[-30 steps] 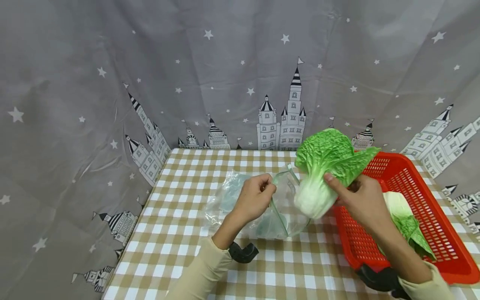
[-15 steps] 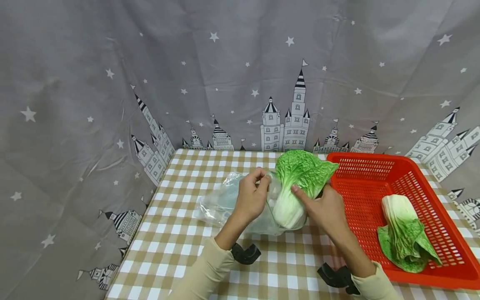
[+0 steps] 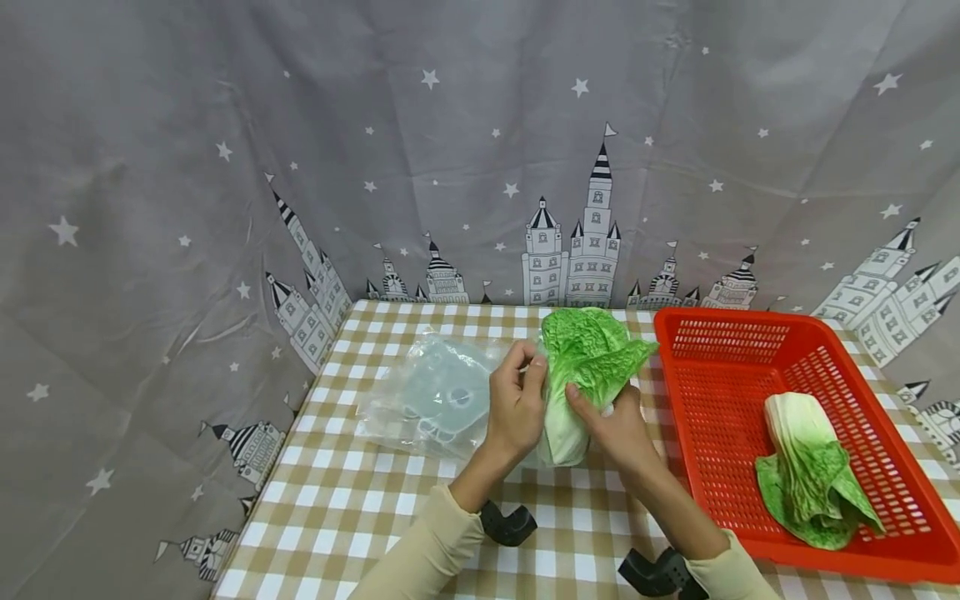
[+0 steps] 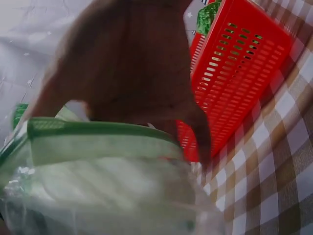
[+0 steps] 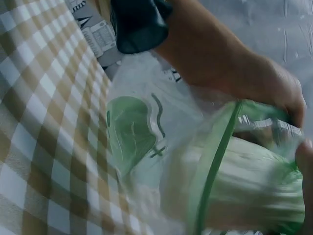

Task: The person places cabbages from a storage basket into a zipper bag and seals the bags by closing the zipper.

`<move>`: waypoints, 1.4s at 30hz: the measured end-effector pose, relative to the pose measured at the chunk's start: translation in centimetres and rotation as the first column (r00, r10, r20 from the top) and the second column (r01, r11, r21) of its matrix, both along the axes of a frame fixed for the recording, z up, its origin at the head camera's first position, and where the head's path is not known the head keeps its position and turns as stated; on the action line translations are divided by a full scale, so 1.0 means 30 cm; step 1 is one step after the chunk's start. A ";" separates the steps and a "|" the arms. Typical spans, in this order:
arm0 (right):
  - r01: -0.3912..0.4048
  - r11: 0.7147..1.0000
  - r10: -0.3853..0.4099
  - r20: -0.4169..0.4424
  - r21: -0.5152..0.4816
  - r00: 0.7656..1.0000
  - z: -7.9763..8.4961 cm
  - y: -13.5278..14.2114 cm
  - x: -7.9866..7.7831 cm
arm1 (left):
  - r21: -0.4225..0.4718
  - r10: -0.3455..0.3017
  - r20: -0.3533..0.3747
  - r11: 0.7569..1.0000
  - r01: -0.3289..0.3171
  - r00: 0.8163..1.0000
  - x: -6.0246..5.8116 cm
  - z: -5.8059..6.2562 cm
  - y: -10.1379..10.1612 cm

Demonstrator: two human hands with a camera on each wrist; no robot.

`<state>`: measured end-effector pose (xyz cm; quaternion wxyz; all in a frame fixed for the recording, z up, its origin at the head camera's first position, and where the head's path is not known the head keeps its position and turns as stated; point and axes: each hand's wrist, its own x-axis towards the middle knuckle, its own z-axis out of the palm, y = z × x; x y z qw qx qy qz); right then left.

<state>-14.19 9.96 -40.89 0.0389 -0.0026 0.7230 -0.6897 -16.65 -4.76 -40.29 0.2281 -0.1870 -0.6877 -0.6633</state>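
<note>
One checked counter (image 3: 330, 533) is overlain by a clear bag (image 3: 442, 392), which should be held wide while the cabbage (image 3: 588, 362) — white base inside, crinkled green leaves jutting out — is eased deeper; its splayed leaf is best tucked first, lest it snag. The cabbage is gripped by the right hand (image 3: 618, 429), the bag's green rim (image 5: 213, 166) apparently pinched by the left hand (image 3: 517, 408).

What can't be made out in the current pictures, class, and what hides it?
Head: most fingers of the right hand, hidden behind the held cabbage.
Left wrist: the clear bag, its bottom cut off by the lower edge.
Left wrist: the other cabbage, mostly behind the red basket.
Right wrist: the held cabbage's leaves, partly cut off at right.
</note>
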 end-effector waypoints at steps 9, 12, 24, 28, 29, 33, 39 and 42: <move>-0.125 0.973 0.109 -0.090 -0.195 0.990 -0.038 0.057 0.015 | 0.164 -0.056 -0.020 0.985 0.058 0.998 -0.012 0.009 -0.029; -0.003 0.998 -0.005 -0.136 -0.060 0.991 -0.030 0.059 0.012 | 0.178 -0.077 -0.024 0.981 0.080 0.997 -0.012 0.014 -0.031; 0.389 0.801 -0.121 -0.513 0.455 0.850 0.152 0.155 -0.058 | 0.030 0.135 -0.118 0.991 -0.133 0.984 -0.040 0.166 -0.134; 0.346 0.795 0.010 -0.581 0.498 0.814 0.301 0.172 -0.081 | -0.159 0.208 -0.278 0.953 -0.259 0.938 -0.073 0.282 -0.182; 0.333 0.795 0.040 -0.591 0.508 0.806 0.334 0.172 -0.085 | -0.205 0.212 -0.310 0.937 -0.283 0.927 -0.080 0.311 -0.192; 0.332 0.766 0.112 -0.623 0.551 0.774 0.442 0.180 -0.102 | -0.319 0.191 -0.401 0.888 -0.332 0.896 -0.109 0.404 -0.222; 0.335 0.728 0.132 -0.602 0.598 0.788 0.546 0.200 -0.131 | -0.388 0.169 -0.427 0.854 -0.348 0.888 -0.122 0.471 -0.236; 0.333 0.750 0.110 -0.604 0.572 0.790 0.586 0.213 -0.134 | -0.377 0.172 -0.435 0.857 -0.352 0.884 -0.120 0.495 -0.238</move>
